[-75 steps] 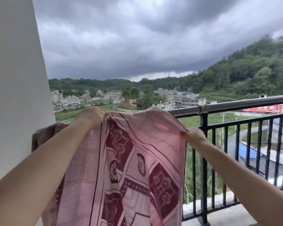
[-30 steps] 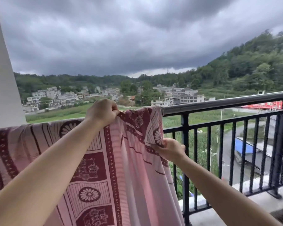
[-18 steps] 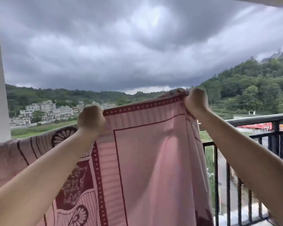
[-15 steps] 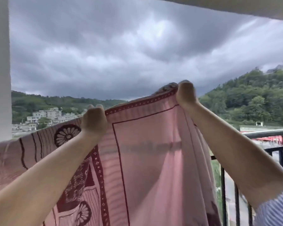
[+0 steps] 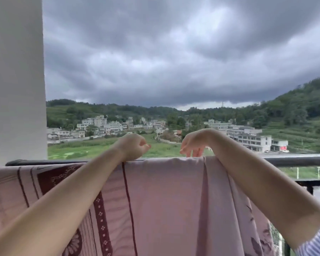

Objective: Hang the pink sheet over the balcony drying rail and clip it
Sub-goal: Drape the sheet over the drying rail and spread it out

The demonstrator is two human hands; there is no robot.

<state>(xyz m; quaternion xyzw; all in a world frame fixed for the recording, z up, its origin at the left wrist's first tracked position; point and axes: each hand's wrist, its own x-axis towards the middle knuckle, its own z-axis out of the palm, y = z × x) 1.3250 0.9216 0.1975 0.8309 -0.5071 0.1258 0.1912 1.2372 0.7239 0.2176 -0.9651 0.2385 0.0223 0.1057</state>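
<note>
The pink sheet (image 5: 164, 200), with dark red patterned borders, lies draped over the dark balcony rail (image 5: 294, 160) and hangs down on my side. My left hand (image 5: 134, 148) hovers just above the rail's top with its fingers loosely curled, and nothing shows in it. My right hand (image 5: 193, 145) is bent at the wrist beyond the rail, its relaxed fingers pointing down at the sheet's top fold. I cannot tell whether the fingertips touch the cloth. No clip is in view.
A white pillar (image 5: 17, 80) stands at the left, close to the rail's end. To the right of the sheet the rail is bare, with black bars (image 5: 310, 189) below it. Beyond lie fields, buildings and a dark cloudy sky.
Both hands held the sheet's top edge up high half a second ago. Now the sheet lies over the rail and both hands have let go of it.
</note>
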